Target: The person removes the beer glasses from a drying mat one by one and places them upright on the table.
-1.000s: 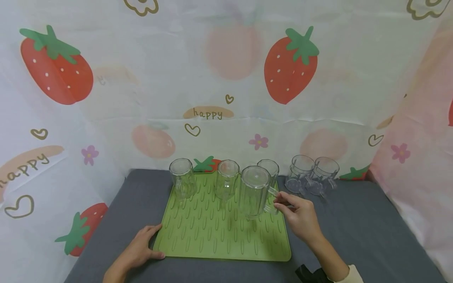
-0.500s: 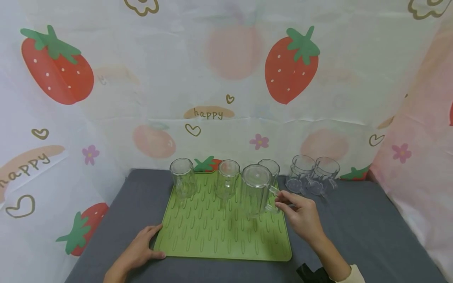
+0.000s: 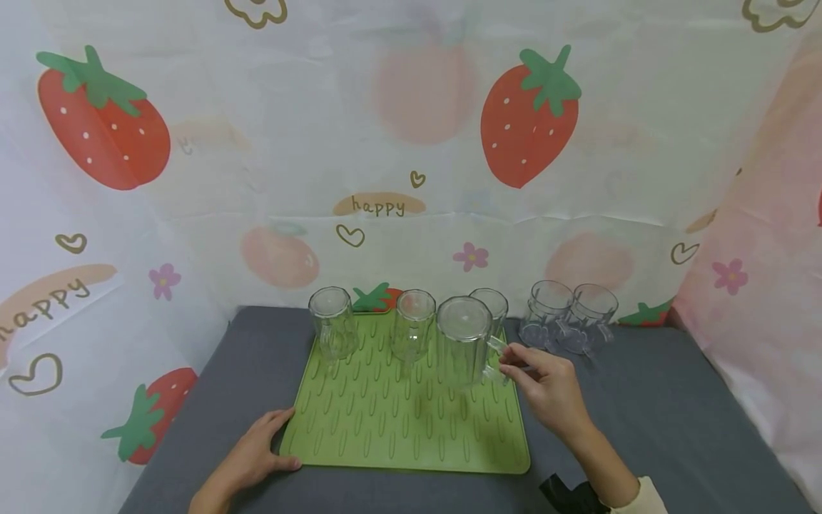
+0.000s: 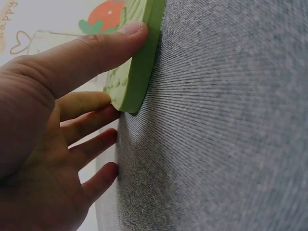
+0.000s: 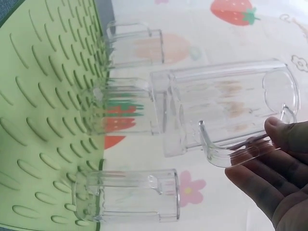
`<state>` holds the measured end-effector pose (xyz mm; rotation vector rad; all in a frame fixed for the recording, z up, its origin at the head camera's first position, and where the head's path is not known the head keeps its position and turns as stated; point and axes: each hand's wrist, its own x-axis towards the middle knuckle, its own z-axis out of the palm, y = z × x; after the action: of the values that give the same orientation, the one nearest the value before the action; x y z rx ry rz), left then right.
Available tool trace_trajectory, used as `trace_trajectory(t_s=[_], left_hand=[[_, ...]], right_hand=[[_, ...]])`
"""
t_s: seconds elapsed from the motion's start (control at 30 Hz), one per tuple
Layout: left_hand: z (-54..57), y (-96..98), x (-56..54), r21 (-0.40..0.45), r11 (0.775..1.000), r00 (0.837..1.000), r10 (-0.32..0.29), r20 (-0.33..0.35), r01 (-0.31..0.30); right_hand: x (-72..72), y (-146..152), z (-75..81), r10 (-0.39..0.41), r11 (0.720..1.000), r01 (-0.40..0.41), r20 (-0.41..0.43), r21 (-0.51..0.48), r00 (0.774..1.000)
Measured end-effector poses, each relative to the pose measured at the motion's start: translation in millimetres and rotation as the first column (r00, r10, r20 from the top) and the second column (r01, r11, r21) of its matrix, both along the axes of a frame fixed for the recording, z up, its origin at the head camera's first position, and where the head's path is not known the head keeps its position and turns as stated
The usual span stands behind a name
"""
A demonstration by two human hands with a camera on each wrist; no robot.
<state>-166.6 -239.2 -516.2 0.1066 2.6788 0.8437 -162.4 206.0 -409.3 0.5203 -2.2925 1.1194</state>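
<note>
My right hand [image 3: 546, 385] pinches the handle of a clear glass mug [image 3: 464, 350] between thumb and fingers. The mug hangs over the right half of a green ridged mat [image 3: 385, 428] and looks bottom up. In the right wrist view the held mug [image 5: 226, 110] is apart from the mat [image 5: 33, 96]. Three other clear mugs stand along the mat's back: one at left [image 3: 332, 325], one in the middle [image 3: 413, 328], and one at right [image 3: 491, 303], partly hidden behind the held mug. My left hand [image 3: 253, 453] touches the mat's front-left corner, thumb [image 4: 106, 48] on its edge, fingers extended.
Two more clear mugs, a nearer-left one [image 3: 542, 314] and one beside it [image 3: 587, 318], stand close together on the grey cloth [image 3: 648, 400], right of the mat. Behind the table hangs a white curtain [image 3: 308, 157] with strawberry prints.
The held mug and my right hand have risen slightly, away from the front of the mat. My left hand keeps its place at the mat's corner.
</note>
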Motion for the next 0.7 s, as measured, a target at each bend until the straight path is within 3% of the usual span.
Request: trace_trajectory(t_s=[0.4,0.7], left_hand=[[1.6,0.6,1.0,-0.001,1.000,1.000,0.001,-0.014,-0.001],[-0.1,-0.1,-1.1,-0.006,1.000,1.000,0.004,0.002,-0.004]], right_hand=[[0.0,1.1,4.9,0.016,0.999,-0.013,-0.082,0.038,0.997],[0.2,2.7,9.3,0.068,0.994,-0.051,-0.185,0.098,0.980]])
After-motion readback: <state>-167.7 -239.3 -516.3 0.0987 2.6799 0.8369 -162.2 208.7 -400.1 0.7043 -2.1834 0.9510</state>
